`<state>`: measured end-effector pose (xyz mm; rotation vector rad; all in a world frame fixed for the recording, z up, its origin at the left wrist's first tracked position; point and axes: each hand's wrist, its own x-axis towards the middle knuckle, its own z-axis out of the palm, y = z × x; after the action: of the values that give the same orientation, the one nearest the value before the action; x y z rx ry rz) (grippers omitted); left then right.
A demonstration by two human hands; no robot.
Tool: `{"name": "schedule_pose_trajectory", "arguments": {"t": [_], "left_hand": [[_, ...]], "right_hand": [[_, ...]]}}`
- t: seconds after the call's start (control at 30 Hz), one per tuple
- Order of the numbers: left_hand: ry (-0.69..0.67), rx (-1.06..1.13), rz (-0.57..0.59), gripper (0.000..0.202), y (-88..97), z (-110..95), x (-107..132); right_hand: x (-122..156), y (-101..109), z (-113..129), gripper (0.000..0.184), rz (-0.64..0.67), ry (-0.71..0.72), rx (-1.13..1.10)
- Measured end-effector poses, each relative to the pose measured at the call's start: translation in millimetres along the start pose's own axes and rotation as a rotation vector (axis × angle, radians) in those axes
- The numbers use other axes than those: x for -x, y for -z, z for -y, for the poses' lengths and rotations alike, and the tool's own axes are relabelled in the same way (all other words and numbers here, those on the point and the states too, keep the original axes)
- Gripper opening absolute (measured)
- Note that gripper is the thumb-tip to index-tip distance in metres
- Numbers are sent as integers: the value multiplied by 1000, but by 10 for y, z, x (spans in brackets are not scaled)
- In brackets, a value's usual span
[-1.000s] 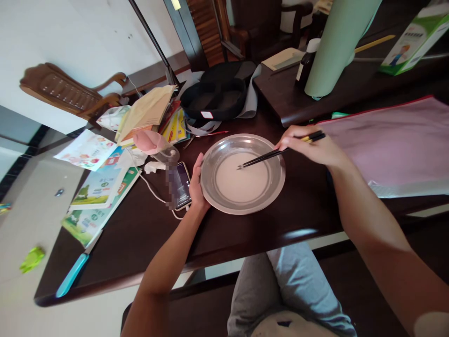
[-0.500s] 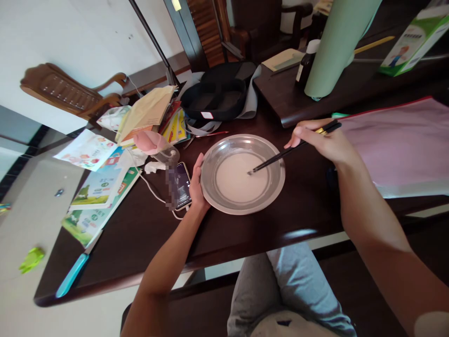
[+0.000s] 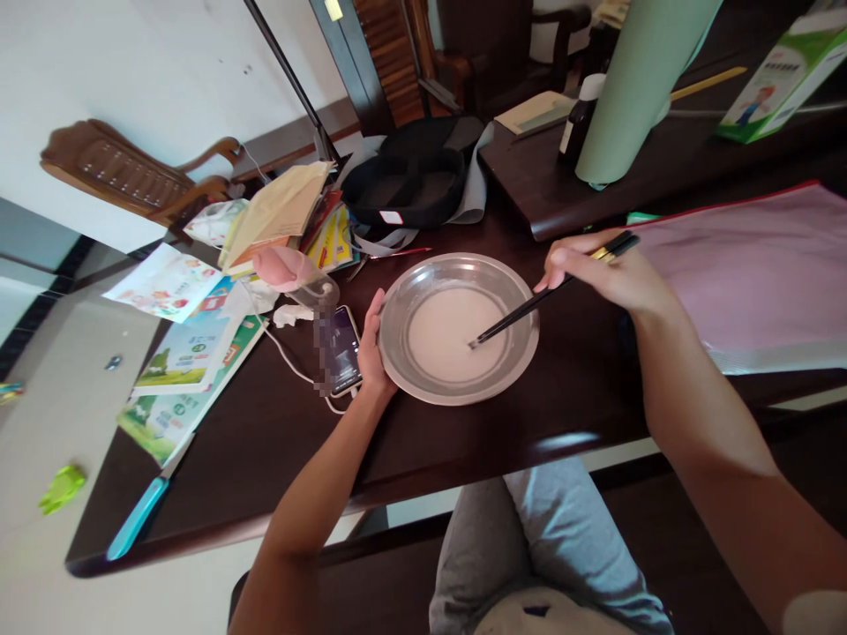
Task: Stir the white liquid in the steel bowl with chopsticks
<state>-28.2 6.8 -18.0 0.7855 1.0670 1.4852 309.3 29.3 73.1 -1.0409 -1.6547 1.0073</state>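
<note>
A round metal bowl (image 3: 456,392) rests on the dark table, holding a milky, off-white liquid (image 3: 443,339). My left hand (image 3: 374,353) cups its left rim, the fingers along the outer side and partly hidden. In my right hand (image 3: 588,269) is a pair of black chopsticks (image 3: 522,309) with gold bands, gripped near the upper ends. Their tips dip into the liquid near the middle of the bowl. Just left of my left hand lies a phone (image 3: 345,348) with a lit screen and a white cable plugged in.
A knife (image 3: 142,516) with a blue handle lies near the table's left edge, beside booklets (image 3: 178,353). Behind the bowl are an open black case (image 3: 403,190) and a pink-topped clear container (image 3: 288,269). A pinkish zip bag (image 3: 760,273) lies at right.
The chopstick tips have moved slightly towards me through the liquid, with my right hand shifting a little. My left hand and the bowl stay almost where they were.
</note>
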Motion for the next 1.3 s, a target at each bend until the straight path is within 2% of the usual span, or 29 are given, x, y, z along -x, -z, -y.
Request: {"name": "schedule_pose_trajectory", "arguments": {"t": [0.07,0.13,0.27,0.33,0.43,0.53,0.63,0.73,0.8,0.87,0.93,0.97,1.03,1.13,1.2,1.3], "left_hand": [[-2,-13,-1,59,1,-1,0],[-4,-14,-9,58,2,-1,-1],[-2,-8,8,59,9,5,-7],[-2,-11,18,59,19,11,-12],[-6,-17,18,57,35,19,-19],[-5,-14,12,56,36,22,-19],[-10,-1,-1,54,22,17,-12],[-11,-9,2,56,12,11,-6],[-7,-19,8,58,13,8,-6],[-11,-26,11,59,16,8,-8],[-14,-24,7,58,14,8,-10],[-13,-19,2,56,11,7,-10],[-6,3,-10,53,2,4,-7],[0,29,-20,50,-7,0,-1],[-1,23,-13,49,-4,0,1],[-11,1,-15,48,5,5,-2]], "right_hand": [[-6,-64,-4,47,105,0,-2],[-17,-104,-17,41,135,19,19],[-18,-18,-22,43,-48,24,67],[-7,24,-3,51,-74,6,35],[-2,-33,25,54,48,-5,-7],[-17,-125,19,46,153,7,11],[-24,-90,-2,43,25,25,67],[-11,-1,-2,50,-89,21,46],[-2,0,8,52,-30,14,5],[-1,-48,11,48,86,11,-8],[-8,-93,-1,41,149,11,18],[-13,-99,-10,38,135,13,39],[-17,-68,-27,39,25,20,75],[-10,2,-18,49,-105,26,38],[-5,-5,7,52,-48,20,-6],[-11,-83,27,46,117,15,-1]]}}
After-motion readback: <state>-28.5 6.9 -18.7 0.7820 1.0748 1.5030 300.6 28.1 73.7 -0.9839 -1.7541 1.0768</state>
